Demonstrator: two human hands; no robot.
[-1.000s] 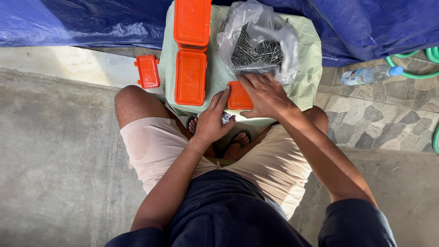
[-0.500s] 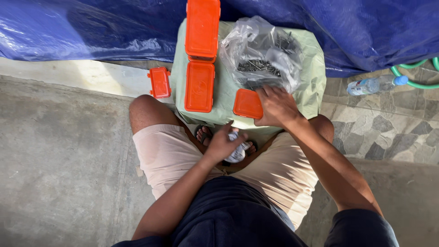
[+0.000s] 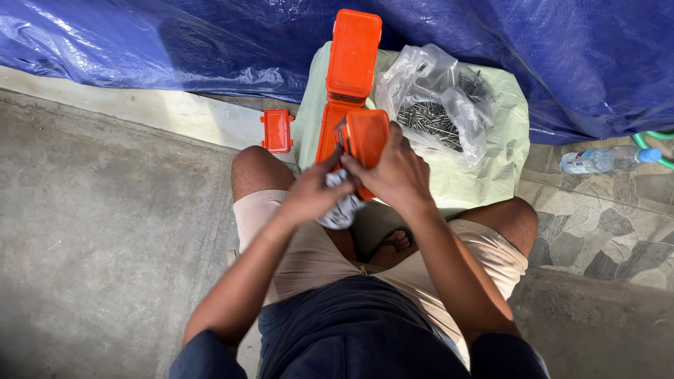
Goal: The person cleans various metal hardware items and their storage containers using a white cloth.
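- A small orange plastic case (image 3: 366, 137) is grasped by the right hand (image 3: 397, 172), fingers wrapped over its lower part; it is held above the lap, at the near edge of the pale green cloth (image 3: 484, 179).
- A crumpled white-and-grey rag (image 3: 342, 207) is clenched in the left hand (image 3: 310, 195), pressed against the case from 7 o'clock.
- At 12 o'clock of the held case, a longer orange plastic box (image 3: 353, 56) is seen lying on the cloth.
- At 2 o'clock, a clear plastic bag of grey metal nails (image 3: 437, 112) rests on the same cloth.
- At 9 o'clock, a small orange lid-like piece (image 3: 276, 130) lies on the concrete floor (image 3: 91, 231).
- Far off at 3 o'clock, a clear plastic bottle with a blue cap (image 3: 607, 160) lies on the stone paving.
- A blue tarpaulin (image 3: 175, 42) is spread across the top.
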